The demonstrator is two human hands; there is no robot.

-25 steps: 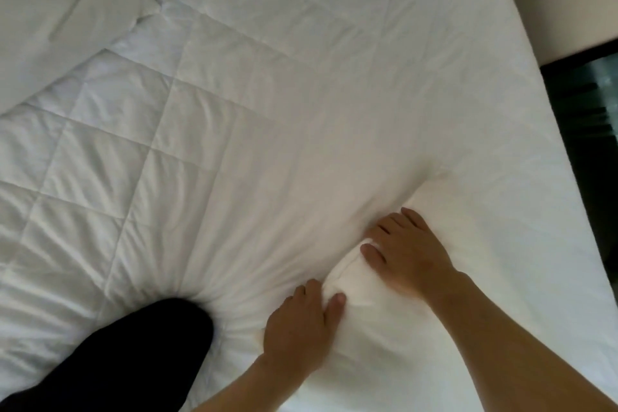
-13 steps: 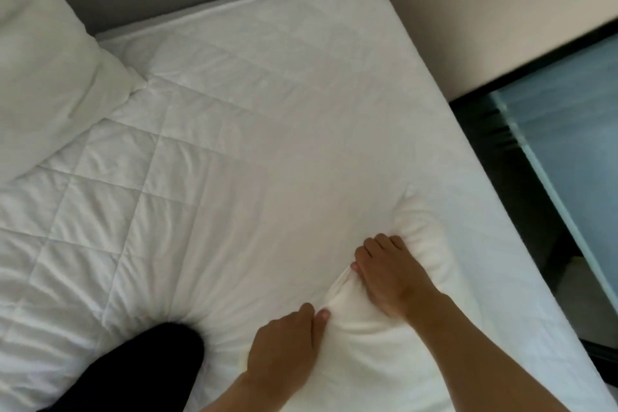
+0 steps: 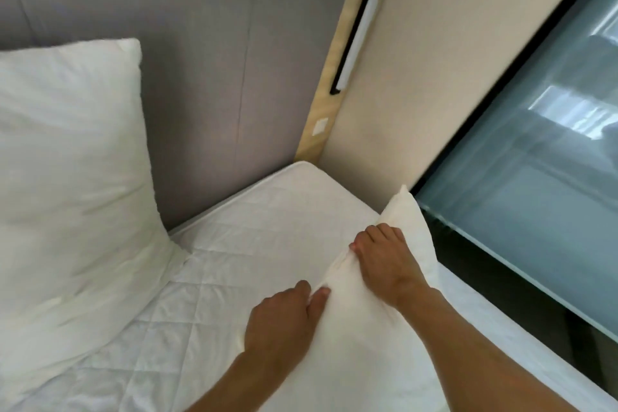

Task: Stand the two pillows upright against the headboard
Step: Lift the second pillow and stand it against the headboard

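Note:
One white pillow (image 3: 67, 170) stands upright at the left, leaning against the grey padded headboard (image 3: 214, 77). A second white pillow (image 3: 361, 344) is raised off the mattress at the lower right, its top corner pointing up near the bed's right edge. My left hand (image 3: 284, 321) pinches its upper edge between thumb and fingers. Further along that same edge, my right hand (image 3: 384, 257) has its fingers curled over the fabric. The pillow's lower part is hidden by my arms and the frame edge.
The white quilted mattress (image 3: 267, 227) has bare room between the standing pillow and the bed's right corner. A beige wall (image 3: 434, 77) and a dark-framed frosted glass panel (image 3: 535, 160) run close along the right side. A wooden strip with a lamp (image 3: 354, 43) borders the headboard.
Both hands have lifted the second pillow up from lying flat on the mattress. The view has tilted up, bringing the headboard and the standing pillow into sight.

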